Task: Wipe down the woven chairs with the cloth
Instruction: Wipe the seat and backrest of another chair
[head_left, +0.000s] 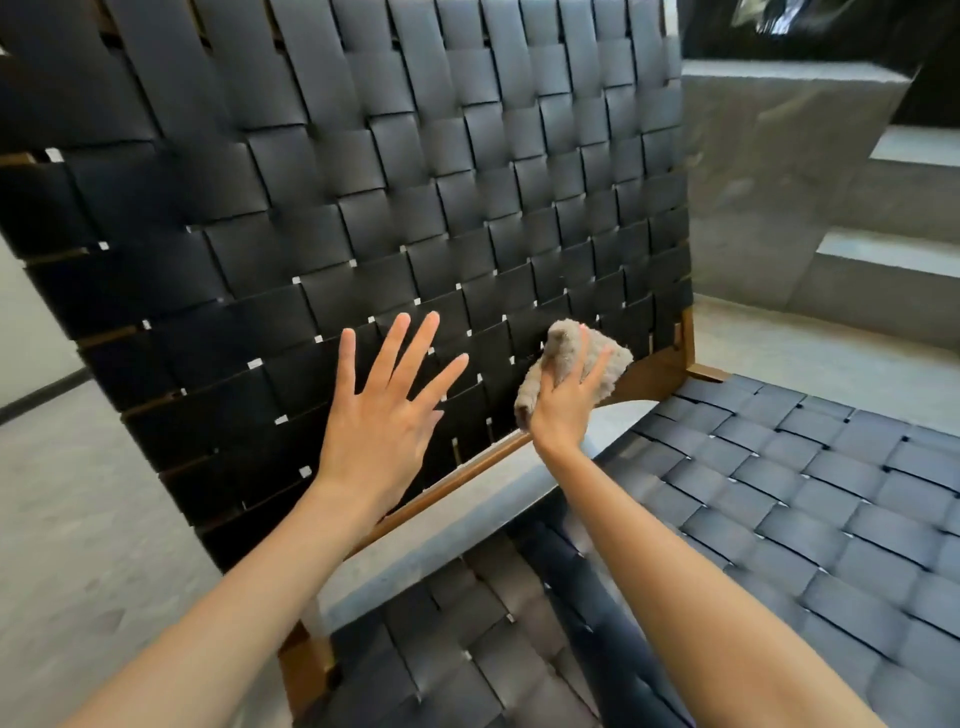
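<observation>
The cloth (571, 364) is bunched low against the woven chair back (363, 208), gripped by the right hand (563, 402). Beside it, the left hand (384, 410) lies flat on the black straps, fingers spread, holding nothing.

chair back (363, 182): top cut off | cloth (560, 338): partly under right hand (561, 410)

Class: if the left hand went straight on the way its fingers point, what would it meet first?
Probably the chair's black woven backrest: the open left hand points up along its straps, though depth is unclear and it may already touch them.
</observation>
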